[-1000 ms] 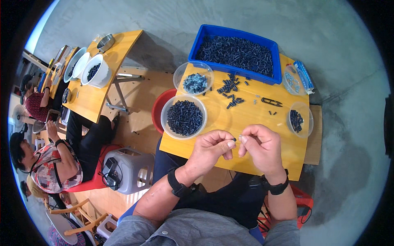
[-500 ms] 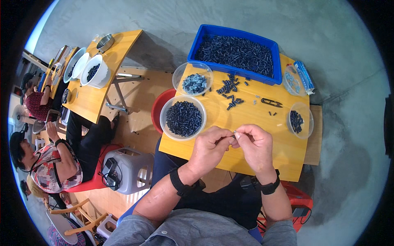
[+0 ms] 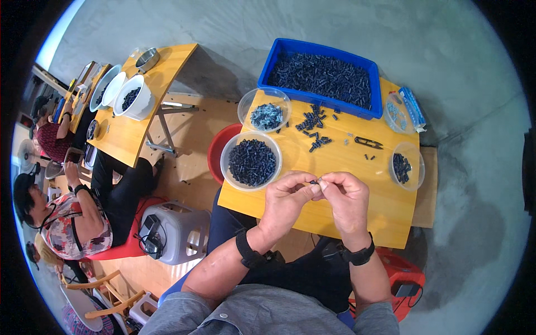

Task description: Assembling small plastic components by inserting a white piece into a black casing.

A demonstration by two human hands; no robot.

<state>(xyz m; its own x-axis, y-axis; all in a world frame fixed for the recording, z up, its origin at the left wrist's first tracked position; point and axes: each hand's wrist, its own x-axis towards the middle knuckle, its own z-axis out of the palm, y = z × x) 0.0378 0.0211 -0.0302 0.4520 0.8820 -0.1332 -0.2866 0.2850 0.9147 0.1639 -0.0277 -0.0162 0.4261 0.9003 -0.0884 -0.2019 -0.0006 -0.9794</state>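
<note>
My left hand (image 3: 286, 202) and my right hand (image 3: 348, 207) meet over the near part of the yellow table (image 3: 379, 215). Both are closed in a pinch, fingertips together on one small dark piece (image 3: 315, 181), mostly hidden by the fingers. Nearest my left hand stands a clear round tub (image 3: 225, 167) full of short black cylindrical parts (image 3: 251, 162). Beyond it, a second clear tub (image 3: 242, 114) holds light-blue pieces (image 3: 266, 116). Loose black parts (image 3: 312, 121) lie beyond my hands, with thread snips (image 3: 369, 143) to their right.
A blue bin (image 3: 377, 95) of black parts stands at the far edge. On the right are a small tub (image 3: 416, 173) with black parts, another (image 3: 397, 109) with light-blue bits, and a blue packet (image 3: 412, 110). A red bucket (image 3: 218, 151) and a seated person (image 3: 72, 223) are left.
The whole view has shifted slightly. My hands keep pinching the small piece together, with only slight finger movement.
</note>
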